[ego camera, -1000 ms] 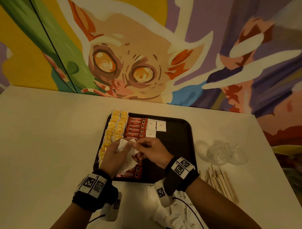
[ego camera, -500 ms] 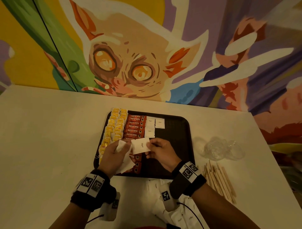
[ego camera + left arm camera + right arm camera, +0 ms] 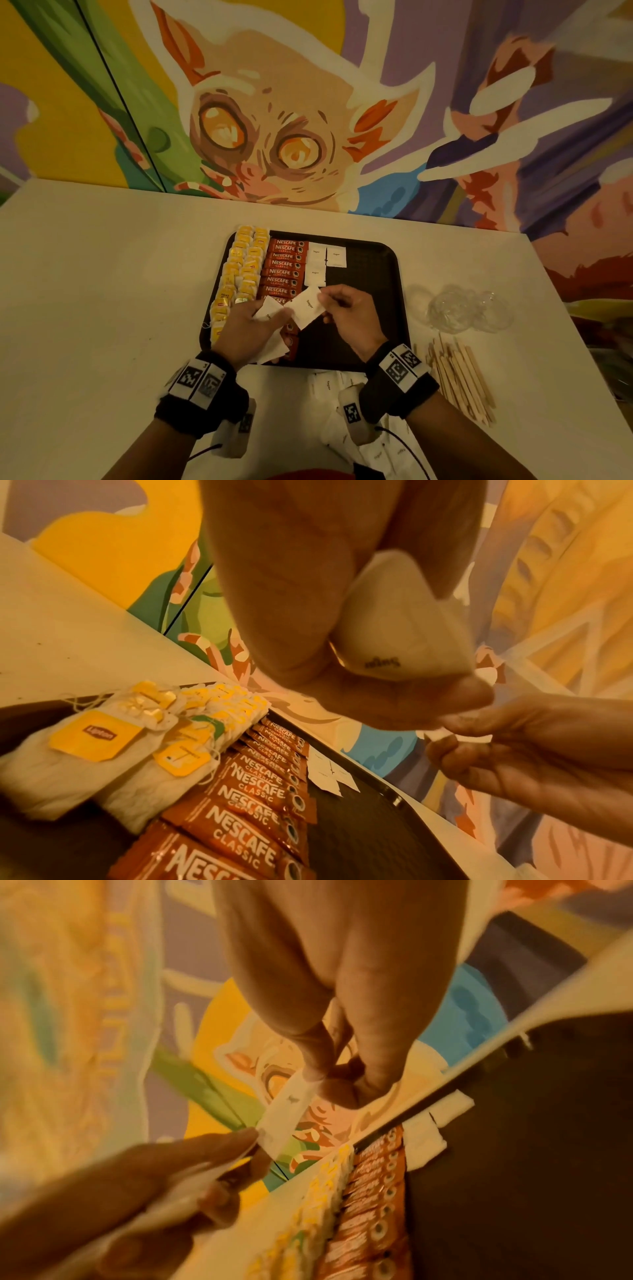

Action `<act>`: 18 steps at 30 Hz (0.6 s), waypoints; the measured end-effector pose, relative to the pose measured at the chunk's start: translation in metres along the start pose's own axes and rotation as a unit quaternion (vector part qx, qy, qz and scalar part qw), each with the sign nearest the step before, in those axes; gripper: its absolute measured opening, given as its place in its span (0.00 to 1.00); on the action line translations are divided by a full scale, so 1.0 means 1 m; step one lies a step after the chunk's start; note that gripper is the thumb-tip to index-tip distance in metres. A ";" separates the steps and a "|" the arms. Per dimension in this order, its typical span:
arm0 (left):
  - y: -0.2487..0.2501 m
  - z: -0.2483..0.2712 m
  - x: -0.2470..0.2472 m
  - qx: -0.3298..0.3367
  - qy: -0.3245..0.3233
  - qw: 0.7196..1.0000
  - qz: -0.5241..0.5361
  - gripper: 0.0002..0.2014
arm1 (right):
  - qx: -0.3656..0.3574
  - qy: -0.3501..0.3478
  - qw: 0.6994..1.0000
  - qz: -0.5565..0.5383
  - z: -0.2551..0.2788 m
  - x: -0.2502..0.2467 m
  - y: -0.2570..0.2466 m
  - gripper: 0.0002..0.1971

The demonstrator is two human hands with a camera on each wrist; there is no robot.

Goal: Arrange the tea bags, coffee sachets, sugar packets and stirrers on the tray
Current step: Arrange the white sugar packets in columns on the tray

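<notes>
A black tray (image 3: 373,274) holds a column of yellow-tagged tea bags (image 3: 245,263), a column of red coffee sachets (image 3: 284,265) and three white sugar packets (image 3: 323,262) at its far end. My left hand (image 3: 250,325) grips a bunch of white sugar packets (image 3: 400,631) over the tray's near left part. My right hand (image 3: 346,313) pinches one sugar packet (image 3: 308,306) by its edge, and the left fingertips (image 3: 236,1139) touch its other end. Wooden stirrers (image 3: 457,377) lie on the table right of the tray.
More sugar packets (image 3: 332,390) lie loose on the white table (image 3: 102,308) below the tray, between my wrists. Crumpled clear plastic (image 3: 462,306) sits right of the tray. A painted wall (image 3: 308,102) rises behind the table's far edge.
My right hand has drawn one sugar packet out of the bunch in my left hand and moved it a little to the right. Both hands stay over the tray.
</notes>
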State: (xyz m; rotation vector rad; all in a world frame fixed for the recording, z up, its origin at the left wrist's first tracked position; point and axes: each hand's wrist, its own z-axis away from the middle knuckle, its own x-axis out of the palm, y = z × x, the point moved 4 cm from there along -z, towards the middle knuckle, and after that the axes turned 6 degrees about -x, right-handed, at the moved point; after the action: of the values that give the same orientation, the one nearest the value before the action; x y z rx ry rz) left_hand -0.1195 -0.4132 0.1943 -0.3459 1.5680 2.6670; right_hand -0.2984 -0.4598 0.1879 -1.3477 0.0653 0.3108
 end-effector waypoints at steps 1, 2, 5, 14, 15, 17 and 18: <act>0.001 0.000 -0.001 0.014 0.005 1.000 -0.010 0.02 | -0.021 -0.005 0.999 0.049 -0.001 -0.002 -0.003 0.04; 0.001 -0.001 -0.002 0.026 0.013 0.999 -0.015 0.02 | -0.042 -0.014 0.995 0.088 -0.002 -0.003 -0.007 0.04; 0.002 -0.004 -0.003 0.045 0.012 0.998 -0.031 0.02 | -0.096 -0.045 0.979 0.177 -0.002 -0.002 -0.016 0.06; 0.009 -0.002 0.007 0.079 0.000 0.994 -0.077 0.04 | -0.088 -0.141 0.976 0.141 0.000 0.007 -0.015 0.08; 0.008 -0.003 0.006 0.076 0.008 0.995 -0.068 0.03 | -0.076 -0.135 0.983 0.099 0.000 0.007 -0.012 0.07; 0.005 -0.005 0.003 0.064 0.031 0.996 -0.054 0.03 | -0.050 -0.127 0.990 0.036 0.003 0.009 -0.006 0.05; 0.004 -0.006 0.002 0.057 0.044 0.996 -0.045 0.04 | -0.038 -0.133 0.990 0.020 0.005 0.011 -0.003 0.04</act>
State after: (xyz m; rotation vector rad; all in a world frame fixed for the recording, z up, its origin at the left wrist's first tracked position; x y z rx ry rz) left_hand -0.1207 -0.4210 0.1945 -0.5236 1.6775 2.5155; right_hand -0.2879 -0.4537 0.1897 -1.3698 -0.1451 0.5285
